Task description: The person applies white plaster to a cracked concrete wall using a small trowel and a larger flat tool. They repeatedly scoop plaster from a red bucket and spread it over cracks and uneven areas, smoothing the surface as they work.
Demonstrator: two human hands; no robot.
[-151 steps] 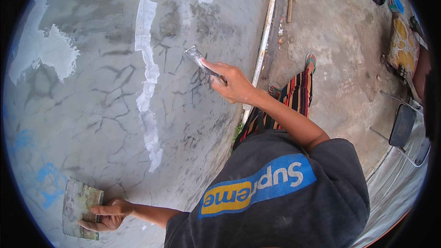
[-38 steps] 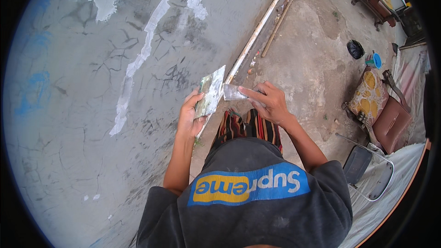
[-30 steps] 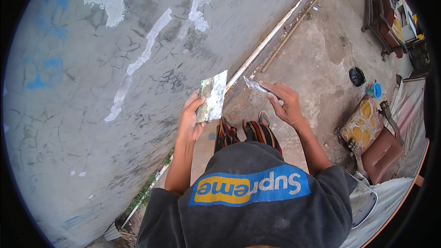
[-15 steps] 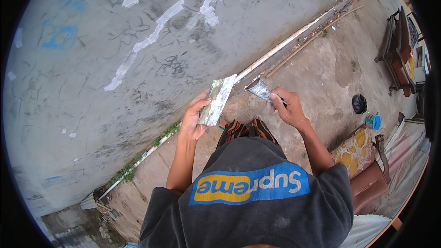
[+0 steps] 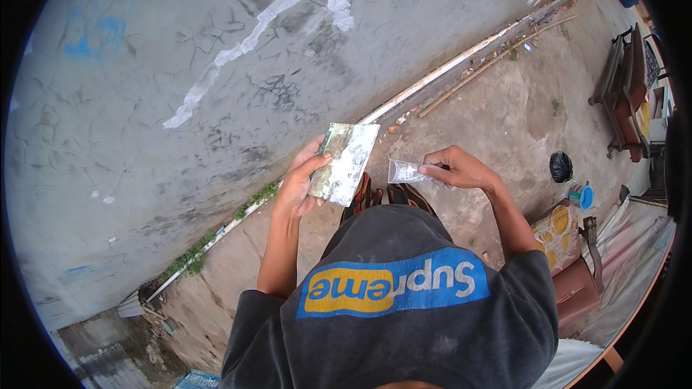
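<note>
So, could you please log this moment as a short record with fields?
left hand: left hand holds a flat smeared board
right hand: right hand grips a putty knife, blade toward the board
blade and board: apart
wall: grey cracked wall with white filler streaks
ground: white pipe along the wall foot

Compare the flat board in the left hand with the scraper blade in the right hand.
The board is the larger, a smeared rectangle gripped at its edge by the left hand. The scraper blade is smaller and pale, pinched by the right hand and pointing toward the board. They do not touch. Both are flat and held out in front of the chest.
</note>
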